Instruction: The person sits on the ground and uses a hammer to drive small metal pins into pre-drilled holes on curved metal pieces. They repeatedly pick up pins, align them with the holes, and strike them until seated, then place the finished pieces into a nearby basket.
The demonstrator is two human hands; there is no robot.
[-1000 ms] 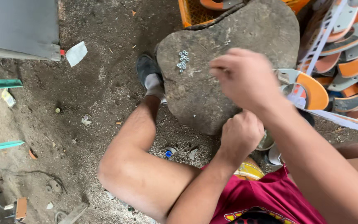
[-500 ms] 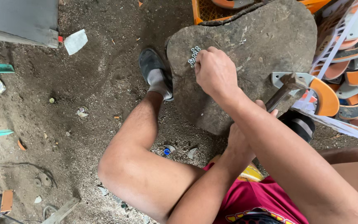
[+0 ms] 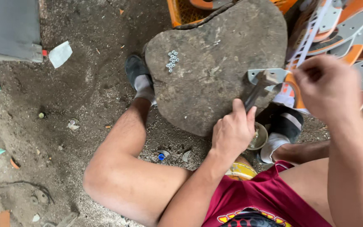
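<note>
Hammer: grey metal-headed hammer [image 3: 262, 84] with a dark handle, head lying at the right edge of the big flat grey stone [image 3: 215, 63], handle running down into the left hand.
Left hand: left hand [image 3: 232, 132] wrapped shut around the lower handle, thumb up along it, resting against the near rim of the stone.
Right hand: right hand [image 3: 326, 86] raised off to the right, over the stack of orange-and-grey flat metal plates [image 3: 349, 33]; fingers curled and pinched together, but what they pinch, if anything, I cannot tell.
Small parts: cluster of little silver nuts [image 3: 172, 61] on top of the stone, well apart from both hands and from the hammer head.
Surroundings: dark shoes with grey socks on either side of the stone, one [image 3: 137, 73] at its left; small round tin [image 3: 258, 136] just beside the left hand; orange plastic crate [image 3: 181, 10] behind the stone; dirt floor with scraps.
Doing it well: as I judge it, a piece should sit flat on the stone, clear of the nuts, before any blow; keep the pinching fingers away from the hammer face, and strike square with short taps.
</note>
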